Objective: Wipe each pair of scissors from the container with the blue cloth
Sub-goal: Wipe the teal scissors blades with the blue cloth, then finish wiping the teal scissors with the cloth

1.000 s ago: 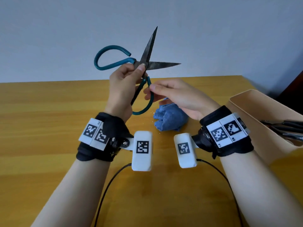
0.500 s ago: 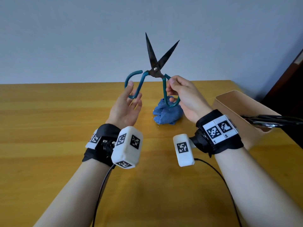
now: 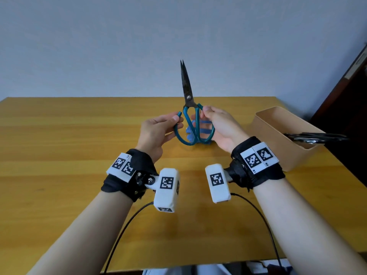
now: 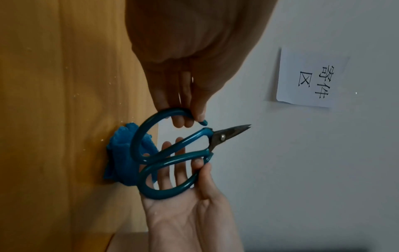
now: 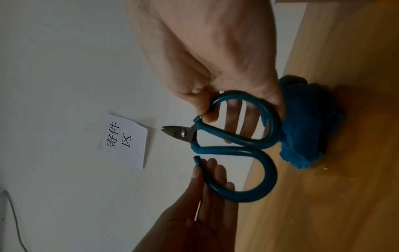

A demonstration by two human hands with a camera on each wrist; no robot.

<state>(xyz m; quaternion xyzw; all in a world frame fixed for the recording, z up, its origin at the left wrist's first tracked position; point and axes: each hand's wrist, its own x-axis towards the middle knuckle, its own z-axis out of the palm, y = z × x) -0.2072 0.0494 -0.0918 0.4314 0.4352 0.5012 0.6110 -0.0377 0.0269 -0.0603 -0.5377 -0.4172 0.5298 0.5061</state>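
A pair of scissors (image 3: 186, 90) with teal loop handles and dark blades stands upright above the table, blades closed and pointing up. My left hand (image 3: 156, 130) pinches the left handle near its free end between thumb and fingers. My right hand (image 3: 220, 126) pinches the top of the right handle, its other fingers straight behind the loop. The crumpled blue cloth (image 3: 190, 133) lies on the table just behind the handles, untouched. The wrist views show the same scissors (image 4: 226, 134) (image 5: 179, 134) and cloth (image 4: 121, 162) (image 5: 313, 136).
A beige container (image 3: 266, 124) stands at the table's right edge, with more dark scissors (image 3: 313, 136) sticking out over its rim. A paper sign (image 4: 311, 78) hangs on the wall behind. Dark furniture stands at the far right.
The blades have gone from an open V to closed. My left hand, open by the left handle before, now pinches it. The scissors stand straighter between both hands.
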